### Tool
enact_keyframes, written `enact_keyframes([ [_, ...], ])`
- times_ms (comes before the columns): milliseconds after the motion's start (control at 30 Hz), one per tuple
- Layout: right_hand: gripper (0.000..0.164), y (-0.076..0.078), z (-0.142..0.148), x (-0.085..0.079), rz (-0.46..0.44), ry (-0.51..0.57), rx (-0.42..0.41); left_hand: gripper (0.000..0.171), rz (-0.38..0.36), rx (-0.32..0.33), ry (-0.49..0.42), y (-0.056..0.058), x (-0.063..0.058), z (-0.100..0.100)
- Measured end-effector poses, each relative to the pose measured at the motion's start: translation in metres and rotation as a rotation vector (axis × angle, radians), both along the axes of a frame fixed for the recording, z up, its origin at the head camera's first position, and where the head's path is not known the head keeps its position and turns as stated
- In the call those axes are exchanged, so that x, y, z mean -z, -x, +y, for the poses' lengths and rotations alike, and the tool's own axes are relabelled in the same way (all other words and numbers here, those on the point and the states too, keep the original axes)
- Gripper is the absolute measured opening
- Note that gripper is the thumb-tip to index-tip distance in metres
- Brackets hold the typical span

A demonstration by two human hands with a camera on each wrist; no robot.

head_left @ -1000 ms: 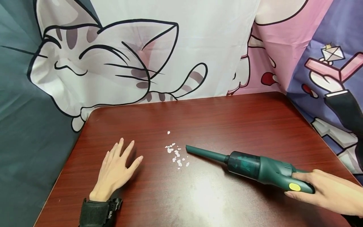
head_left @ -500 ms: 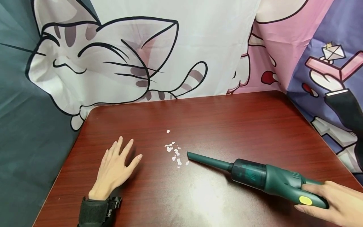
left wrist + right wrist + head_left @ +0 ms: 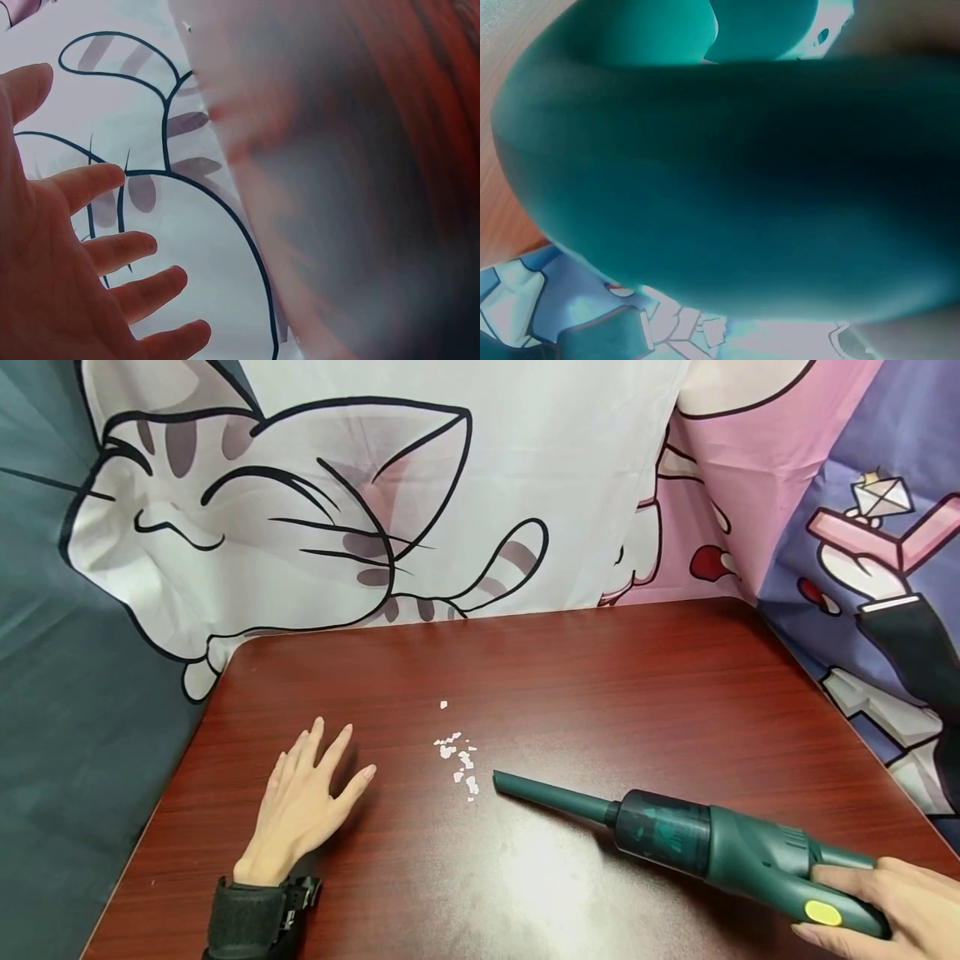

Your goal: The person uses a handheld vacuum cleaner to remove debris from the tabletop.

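Observation:
My right hand [image 3: 892, 906] grips the handle of a green handheld vacuum cleaner [image 3: 757, 852] at the right of the head view. Its long narrow nozzle points left, the tip right beside a scatter of small white paper scraps [image 3: 467, 760] in the middle of the table. A dark see-through dust cup sits between nozzle and body. The vacuum's green body [image 3: 705, 187] fills most of the right wrist view. To the left of the scraps, my left hand [image 3: 303, 810] is spread with fingers straight, holding nothing; the left wrist view shows its fingers [image 3: 142, 255] apart.
The brown wooden table [image 3: 360, 677] has rounded back corners. A cloth [image 3: 570, 460] printed with a cartoon cat hangs along the back, with pink and blue printed parts at the right. A black strap [image 3: 251, 918] wraps the left wrist.
My right hand has drawn the vacuum toward me and to the right, its nozzle tip moving down along the scraps. Several scraps nearest the nozzle are gone from the table. The left hand stays put.

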State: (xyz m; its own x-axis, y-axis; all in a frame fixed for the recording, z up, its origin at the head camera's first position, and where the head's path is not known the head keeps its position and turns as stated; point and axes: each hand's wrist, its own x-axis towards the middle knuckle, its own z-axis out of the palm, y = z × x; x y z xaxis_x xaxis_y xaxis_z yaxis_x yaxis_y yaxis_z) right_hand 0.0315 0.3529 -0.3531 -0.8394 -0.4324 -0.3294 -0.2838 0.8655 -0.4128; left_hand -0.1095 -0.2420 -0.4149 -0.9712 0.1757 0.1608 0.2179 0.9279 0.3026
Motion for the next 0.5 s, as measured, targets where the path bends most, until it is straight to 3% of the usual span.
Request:
enact_keyframes([
  [500,0.018,0.008,-0.019,-0.008,-0.004,-0.039,-0.026,0.072,-0.003,-0.006,0.002,-0.002,-0.001,0.001],
])
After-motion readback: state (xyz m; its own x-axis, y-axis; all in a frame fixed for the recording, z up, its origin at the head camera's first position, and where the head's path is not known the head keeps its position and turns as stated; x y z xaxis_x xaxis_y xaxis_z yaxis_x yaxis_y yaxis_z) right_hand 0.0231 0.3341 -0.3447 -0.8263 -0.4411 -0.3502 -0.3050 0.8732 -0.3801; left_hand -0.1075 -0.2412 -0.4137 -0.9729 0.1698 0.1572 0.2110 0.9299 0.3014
